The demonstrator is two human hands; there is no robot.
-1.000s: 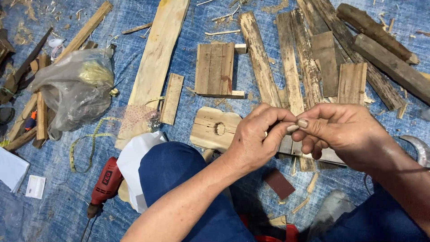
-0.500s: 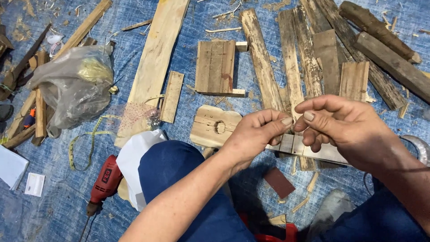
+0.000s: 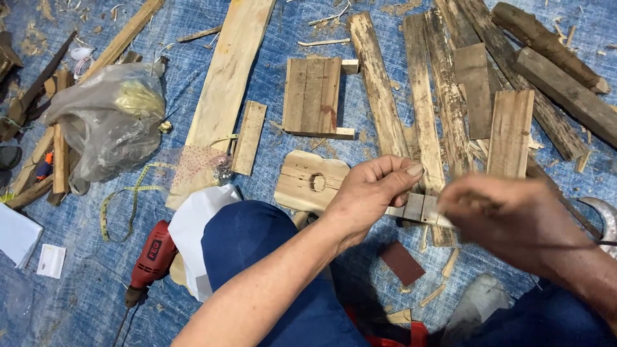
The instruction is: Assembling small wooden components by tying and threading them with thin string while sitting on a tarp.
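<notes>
My left hand (image 3: 373, 193) is over my blue-trousered knee (image 3: 257, 250), its fingers curled and the thumb pressed on the forefinger. Anything pinched there is hidden. Just right of it, my right hand (image 3: 514, 218) is blurred by motion with the fingers bent, and the two hands are a little apart. Beneath them lies a short pale slatted strip (image 3: 418, 209). A small rounded wooden piece with a hole (image 3: 312, 180) rests on the blue tarp (image 3: 270, 138) just left of my left hand.
A dark red sandpaper square (image 3: 402, 263) lies below the hands. A red drill (image 3: 151, 254), white paper (image 3: 199, 225), yellow tape measure (image 3: 128, 193) and plastic bag (image 3: 109, 119) are left. A long plank (image 3: 228, 83), slat panel (image 3: 313, 96), weathered boards (image 3: 450, 96) and a curved blade (image 3: 601, 215) surround them.
The fingertips of both hands were pinched together on something small and pale. My right hand has since pulled away to the right and is blurred. My left hand has stayed put.
</notes>
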